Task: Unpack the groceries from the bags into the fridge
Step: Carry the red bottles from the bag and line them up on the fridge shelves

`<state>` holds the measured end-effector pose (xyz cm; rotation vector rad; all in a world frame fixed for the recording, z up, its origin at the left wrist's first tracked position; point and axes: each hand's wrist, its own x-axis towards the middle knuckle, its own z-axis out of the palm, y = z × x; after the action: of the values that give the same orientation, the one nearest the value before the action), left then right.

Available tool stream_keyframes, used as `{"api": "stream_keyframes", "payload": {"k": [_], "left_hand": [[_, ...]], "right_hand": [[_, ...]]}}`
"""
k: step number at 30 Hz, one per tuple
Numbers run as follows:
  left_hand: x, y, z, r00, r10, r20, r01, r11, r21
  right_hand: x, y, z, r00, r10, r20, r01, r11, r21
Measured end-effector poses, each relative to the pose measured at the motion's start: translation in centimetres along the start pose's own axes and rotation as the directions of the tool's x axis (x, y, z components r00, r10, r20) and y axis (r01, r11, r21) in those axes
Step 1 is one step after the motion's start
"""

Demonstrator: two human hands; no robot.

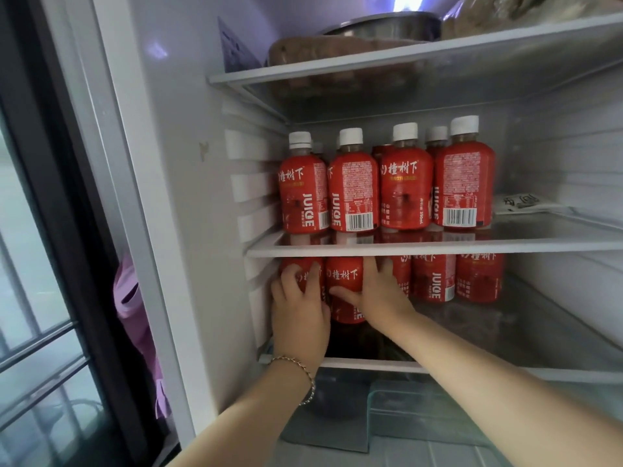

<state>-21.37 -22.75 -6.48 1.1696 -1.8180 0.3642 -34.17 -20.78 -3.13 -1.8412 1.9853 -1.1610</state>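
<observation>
The fridge stands open with several red juice bottles with white caps (352, 190) lined up on the middle glass shelf (438, 249). More red juice bottles (435, 281) stand on the lower shelf (539, 370). My left hand (300, 315) grips the leftmost bottle (308, 276) on that lower shelf. My right hand (377, 291) grips the bottle beside it (344, 281), thumb across its front. A thin bracelet circles my left wrist.
The top shelf (404, 59) holds a metal bowl (387, 25) and wrapped food. A flat white packet (522, 202) lies at the right of the middle shelf. A glass drawer (421, 416) sits below. Pink cloth (135, 315) hangs left of the fridge wall.
</observation>
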Motion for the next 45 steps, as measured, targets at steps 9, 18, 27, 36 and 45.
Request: {"api": "stream_keyframes", "payload": {"k": [9,18,27,36,45], "left_hand": [[0.2,0.1,0.1,0.970,-0.067,0.233,0.022,0.981,0.191],[0.4,1.4,-4.1,0.803,-0.084,0.590,-0.121,0.947,0.298],[-2.7,4.1,-17.6,0.758,-0.258,0.599,0.168,0.965,0.203],[-20.0,0.4,-35.6,0.513,-0.754,0.410,0.407,0.634,0.657],[-46.2,8.3,-59.7,0.200,-0.979,-0.046,0.670,0.103,0.735]], "right_hand": [[0.0,0.1,0.2,0.972,0.153,0.181,-0.134,0.984,-0.114],[-4.5,-2.0,-5.0,0.919,0.043,0.392,0.089,0.946,-0.311],[-10.8,-6.5,-6.1,0.795,-0.211,0.568,0.419,0.869,-0.263],[-26.7,-17.9,-0.2,0.346,-0.545,0.764,0.804,0.592,0.058],[-57.6,-27.7,3.3,-0.183,-0.679,0.711,0.885,0.201,0.419]]}}
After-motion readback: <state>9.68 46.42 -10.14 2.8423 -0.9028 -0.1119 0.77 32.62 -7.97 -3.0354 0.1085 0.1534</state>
